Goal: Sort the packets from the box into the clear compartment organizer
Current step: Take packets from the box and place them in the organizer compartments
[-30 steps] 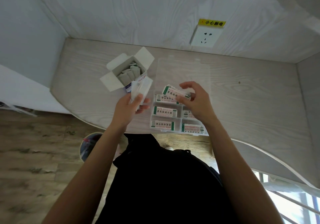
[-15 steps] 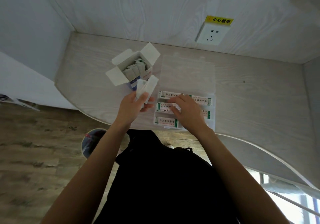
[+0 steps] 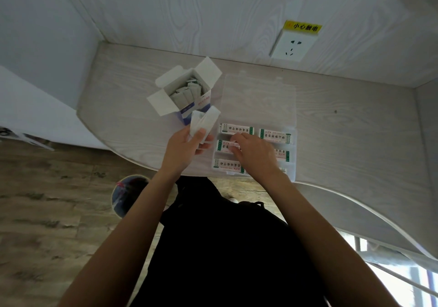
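Note:
An open white cardboard box point(image 3: 187, 93) with blue print stands on the desk, several grey-white packets upright inside. My left hand point(image 3: 187, 148) grips a small stack of white packets point(image 3: 202, 121) just in front of the box. To its right lies the clear compartment organizer point(image 3: 292, 162), lid folded back flat. Packets with green ends and black print point(image 3: 237, 129) lie in its compartments. My right hand point(image 3: 254, 152) reaches down into the middle left compartment, fingertips on a packet there; whether they pinch it is hidden.
The pale wood-grain desk point(image 3: 355, 129) has a curved front edge near my body. A wall socket point(image 3: 292, 46) with a yellow warning label sits on the back panel. A blue waste bin point(image 3: 128, 194) stands on the floor at lower left.
My right hand has come down with a packet from above the organizer into the middle left compartment. My left hand has kept its stack. The view has shifted slightly.

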The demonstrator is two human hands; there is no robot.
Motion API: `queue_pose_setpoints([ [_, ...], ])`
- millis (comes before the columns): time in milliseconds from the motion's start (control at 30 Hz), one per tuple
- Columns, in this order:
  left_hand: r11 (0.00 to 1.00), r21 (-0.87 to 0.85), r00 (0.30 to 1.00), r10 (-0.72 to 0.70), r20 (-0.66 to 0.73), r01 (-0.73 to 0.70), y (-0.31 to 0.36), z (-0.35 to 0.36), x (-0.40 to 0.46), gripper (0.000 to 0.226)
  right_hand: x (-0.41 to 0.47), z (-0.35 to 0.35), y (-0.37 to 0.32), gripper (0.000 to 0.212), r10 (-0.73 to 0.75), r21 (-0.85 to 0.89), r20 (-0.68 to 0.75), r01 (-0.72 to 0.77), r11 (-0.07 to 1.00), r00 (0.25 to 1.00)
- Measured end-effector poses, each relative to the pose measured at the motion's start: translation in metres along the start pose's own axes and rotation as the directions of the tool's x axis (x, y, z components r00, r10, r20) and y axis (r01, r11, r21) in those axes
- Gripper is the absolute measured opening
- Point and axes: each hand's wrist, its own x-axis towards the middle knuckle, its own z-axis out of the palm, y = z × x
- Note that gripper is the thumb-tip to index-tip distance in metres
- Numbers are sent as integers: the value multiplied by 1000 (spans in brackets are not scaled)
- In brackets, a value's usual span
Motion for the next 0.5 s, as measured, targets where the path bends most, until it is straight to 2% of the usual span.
queue_pose_setpoints([
  [67, 999, 49, 1000, 17, 9, -17, -2, 3, 1, 14, 2, 0, -2, 28, 0, 11, 10, 0, 1000, 1000],
  [200, 1000, 21, 1000, -5, 23, 4, -2, 7, 1, 11, 1, 2, -4, 29, -6, 1, -1, 6, 1000, 1000],
  [367, 999, 20, 1000, -27, 14, 27, 3, 9, -1, 13, -1, -1, -1, 30, 5, 99, -44, -1, 995, 999],
  [500, 999, -33, 999, -24, 49, 26, 9, 9, -4, 14, -5, -3, 2, 25, 89, 254, -254, -22, 967, 963],
])
